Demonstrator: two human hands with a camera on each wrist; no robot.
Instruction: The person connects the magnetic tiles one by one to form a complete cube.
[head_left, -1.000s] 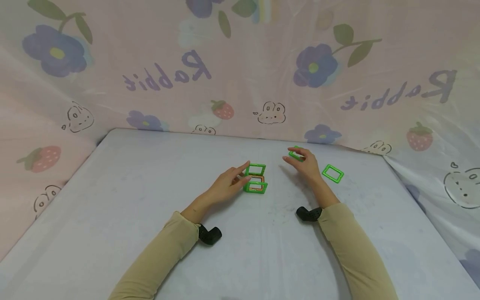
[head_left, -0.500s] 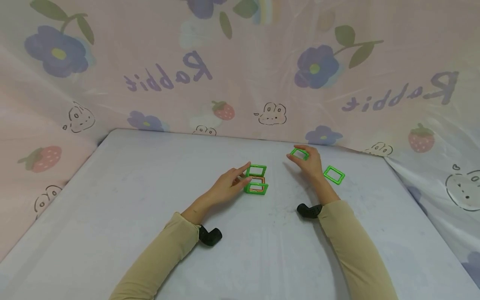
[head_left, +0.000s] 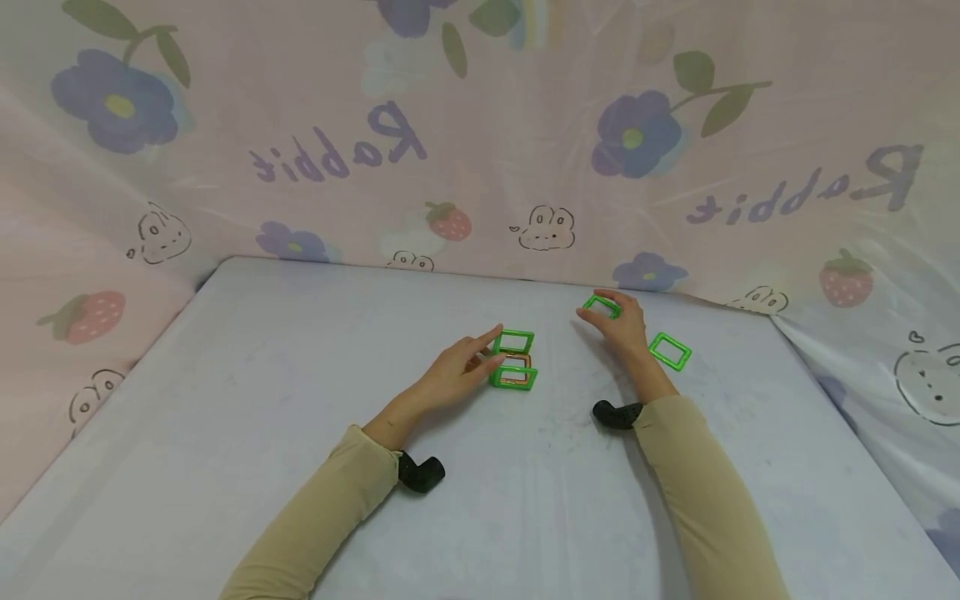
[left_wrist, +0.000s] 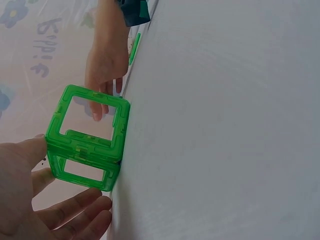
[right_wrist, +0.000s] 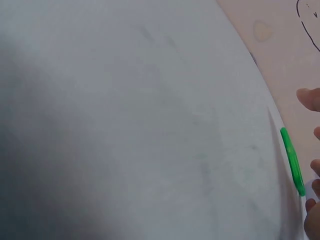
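A small structure of magnetic tiles [head_left: 513, 386] stands mid-table, made of green frames round an orange frame. My left hand [head_left: 453, 367] holds it from the left, index fingertip at the far corner and thumb at the near one. In the left wrist view, thumb and finger meet the left side of the green frames [left_wrist: 82, 152], while the other fingers spread below. To the right and farther back, my right hand [head_left: 621, 321] hovers with spread fingers over a green magnetic tile [head_left: 602, 306]. The right wrist view shows this tile [right_wrist: 293, 161] edge-on, beside separated fingertips [right_wrist: 314, 170].
Another green magnetic tile [head_left: 670, 352] lies flat to the right of my right wrist. A white cloth covers the table [head_left: 300, 358]. Behind and at the sides hangs a pink patterned curtain [head_left: 480, 167]. Black wrist cameras [head_left: 422, 472] sit at both cuffs.
My right hand has shifted slightly right, so more of the green tile beneath it shows between thumb and fingers. The left hand and the structure stay in place.
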